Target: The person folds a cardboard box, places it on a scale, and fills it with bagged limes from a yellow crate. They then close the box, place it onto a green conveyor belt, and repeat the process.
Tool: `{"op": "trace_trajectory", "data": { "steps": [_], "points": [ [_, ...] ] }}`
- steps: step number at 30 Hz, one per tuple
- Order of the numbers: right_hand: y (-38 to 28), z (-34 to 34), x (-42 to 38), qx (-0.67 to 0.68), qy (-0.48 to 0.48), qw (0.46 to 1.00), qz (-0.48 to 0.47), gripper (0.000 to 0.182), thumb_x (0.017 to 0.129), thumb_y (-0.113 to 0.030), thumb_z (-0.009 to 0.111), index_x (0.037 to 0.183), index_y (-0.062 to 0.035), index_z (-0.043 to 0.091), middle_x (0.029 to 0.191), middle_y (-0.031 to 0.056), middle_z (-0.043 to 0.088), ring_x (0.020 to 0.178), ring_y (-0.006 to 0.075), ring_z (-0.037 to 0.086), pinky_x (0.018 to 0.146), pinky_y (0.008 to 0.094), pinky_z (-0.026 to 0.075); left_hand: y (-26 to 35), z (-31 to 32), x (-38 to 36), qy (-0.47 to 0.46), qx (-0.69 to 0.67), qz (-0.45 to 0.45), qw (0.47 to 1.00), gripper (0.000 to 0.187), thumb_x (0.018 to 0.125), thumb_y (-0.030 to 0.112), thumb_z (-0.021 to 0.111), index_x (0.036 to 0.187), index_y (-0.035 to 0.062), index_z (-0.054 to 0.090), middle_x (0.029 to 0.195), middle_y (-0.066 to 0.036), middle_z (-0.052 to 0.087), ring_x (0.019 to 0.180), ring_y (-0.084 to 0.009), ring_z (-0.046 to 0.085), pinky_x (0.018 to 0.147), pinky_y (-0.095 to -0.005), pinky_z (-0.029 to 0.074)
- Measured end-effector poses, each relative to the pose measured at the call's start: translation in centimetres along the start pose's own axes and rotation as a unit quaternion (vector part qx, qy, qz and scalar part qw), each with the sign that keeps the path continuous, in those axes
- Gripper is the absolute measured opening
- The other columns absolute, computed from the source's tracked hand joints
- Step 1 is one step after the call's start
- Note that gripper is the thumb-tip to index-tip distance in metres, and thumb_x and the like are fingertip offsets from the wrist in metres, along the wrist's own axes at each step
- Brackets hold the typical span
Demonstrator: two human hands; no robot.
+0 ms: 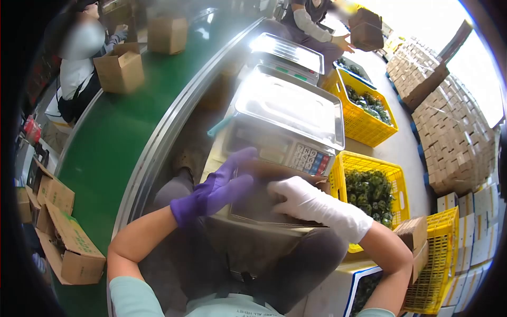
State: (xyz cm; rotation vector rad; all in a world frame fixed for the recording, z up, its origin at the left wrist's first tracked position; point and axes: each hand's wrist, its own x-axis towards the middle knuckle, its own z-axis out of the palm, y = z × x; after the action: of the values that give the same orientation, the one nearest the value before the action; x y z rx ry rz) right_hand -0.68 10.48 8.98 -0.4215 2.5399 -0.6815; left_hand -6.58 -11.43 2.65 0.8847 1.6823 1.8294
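Observation:
My left hand [219, 187], in a purple glove and slightly blurred, is at the left side of a brown cardboard box [259, 203] in front of me, fingers apart. On the box's right side is my right hand [301, 198], in a white glove, its fingers curled at the cardboard; their exact grip is blurred. Just beyond the box stands a weighing scale [288, 108] with a shiny metal tray and a keypad facing me. A yellow crate [404, 195] with dark green wrapped items [369, 195] is to the right.
A green conveyor [121, 137] with cardboard boxes [119, 68] runs along the left. One co-worker [79, 76] sits across it; another [311, 26] holds a box at the top. More yellow crates [369, 124] and stacked cartons [454, 142] stand on the right.

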Motion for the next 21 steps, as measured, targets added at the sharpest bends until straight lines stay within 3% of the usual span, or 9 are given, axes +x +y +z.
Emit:
{"op": "trace_trajectory", "data": {
  "steps": [3,5,6,7,8,9,15,19,21],
  "points": [
    [-1.7,-3.0,-1.6,-0.09,-0.071,0.992,0.054,0.047,0.074,-0.013,0.076,0.115,-0.0015,0.054,0.092,0.0208,0.064,0.094,0.0365,0.063,0.08,0.0425,0.05,0.0,-0.6,0.0,-0.006,0.03,0.004,1.0,0.064,0.096,0.03,0.051,0.147,0.0022,0.025,0.138,-0.013,0.042,0.135,-0.0209,0.033,0.114,-0.0369,0.022],
    [-3.0,-1.5,-0.7,0.097,-0.08,0.963,0.24,0.052,0.075,-0.011,0.075,0.121,-0.0011,0.051,0.093,0.0214,0.065,0.094,0.0379,0.063,0.085,0.0421,0.049,-0.5,-0.5,-0.5,-0.026,0.087,0.042,0.995,0.064,0.096,0.031,0.052,0.147,0.0025,0.025,0.138,-0.013,0.042,0.135,-0.021,0.033,0.114,-0.0366,0.022],
    [-1.3,-0.3,0.3,-0.151,-0.088,0.984,0.032,0.048,0.078,-0.011,0.072,0.121,-0.0007,0.051,0.092,0.0214,0.065,0.091,0.0377,0.064,0.085,0.0426,0.049,-0.1,-0.1,-0.7,-0.021,0.07,0.032,0.997,0.064,0.096,0.031,0.052,0.147,0.0025,0.025,0.139,-0.013,0.04,0.135,-0.0216,0.033,0.114,-0.0363,0.022],
    [-3.9,-0.8,-0.1,0.275,0.005,0.931,0.24,0.049,0.079,-0.014,0.07,0.122,-0.0017,0.049,0.092,0.0215,0.065,0.088,0.0364,0.065,0.08,0.0431,0.051,0.2,0.0,-0.7,-0.022,0.07,0.032,0.997,0.064,0.096,0.031,0.052,0.147,0.0025,0.025,0.139,-0.013,0.04,0.135,-0.0216,0.033,0.114,-0.0363,0.022],
    [-1.7,0.7,0.9,0.061,-0.005,0.989,0.138,0.048,0.08,-0.016,0.07,0.121,-0.0022,0.049,0.09,0.0203,0.065,0.087,0.0357,0.066,0.078,0.0428,0.052,0.5,0.1,-0.7,-0.02,0.021,0.018,0.999,0.064,0.096,0.031,0.052,0.147,0.0023,0.026,0.139,-0.013,0.04,0.136,-0.0222,0.032,0.114,-0.0363,0.022],
    [0.4,2.3,2.0,-0.159,-0.013,0.987,0.028,0.047,0.08,-0.017,0.069,0.12,-0.0027,0.049,0.089,0.0191,0.066,0.085,0.0351,0.066,0.075,0.0424,0.053,0.7,0.0,-0.6,-0.017,-0.027,0.007,0.999,0.064,0.096,0.031,0.052,0.147,0.0022,0.026,0.14,-0.013,0.039,0.136,-0.0228,0.032,0.114,-0.0363,0.021],
    [-1.8,-0.1,0.5,-0.286,0.024,0.95,-0.127,0.024,0.083,-0.016,0.064,0.101,-0.0063,0.052,0.073,0.0108,0.061,0.068,0.0306,0.068,0.057,0.0392,0.056,0.3,-0.4,-0.6,-0.022,0.011,0.013,1.0,0.065,0.096,0.032,0.052,0.148,0.0019,0.025,0.143,-0.015,0.038,0.136,-0.0236,0.033,0.114,-0.0358,0.023],
    [-0.3,1.5,1.6,-0.41,0.165,0.877,-0.19,0.011,0.079,-0.012,0.061,0.087,-0.01,0.053,0.065,0.006,0.058,0.051,0.0211,0.064,0.043,0.0315,0.052,0.0,-0.2,-0.4,-0.002,-0.004,0.002,1.0,0.066,0.096,0.032,0.052,0.148,0.0017,0.025,0.144,-0.015,0.037,0.137,-0.0234,0.033,0.114,-0.0357,0.023],
    [0.3,2.1,1.8,-0.382,0.143,0.901,-0.149,0.015,0.082,-0.014,0.063,0.091,-0.0066,0.055,0.065,0.0082,0.058,0.058,0.0285,0.065,0.05,0.0364,0.054,-0.6,-0.3,0.0,-0.007,0.01,0.013,1.0,0.066,0.096,0.031,0.052,0.148,0.0015,0.025,0.144,-0.015,0.038,0.137,-0.0229,0.033,0.114,-0.0356,0.023]
  ]
}}
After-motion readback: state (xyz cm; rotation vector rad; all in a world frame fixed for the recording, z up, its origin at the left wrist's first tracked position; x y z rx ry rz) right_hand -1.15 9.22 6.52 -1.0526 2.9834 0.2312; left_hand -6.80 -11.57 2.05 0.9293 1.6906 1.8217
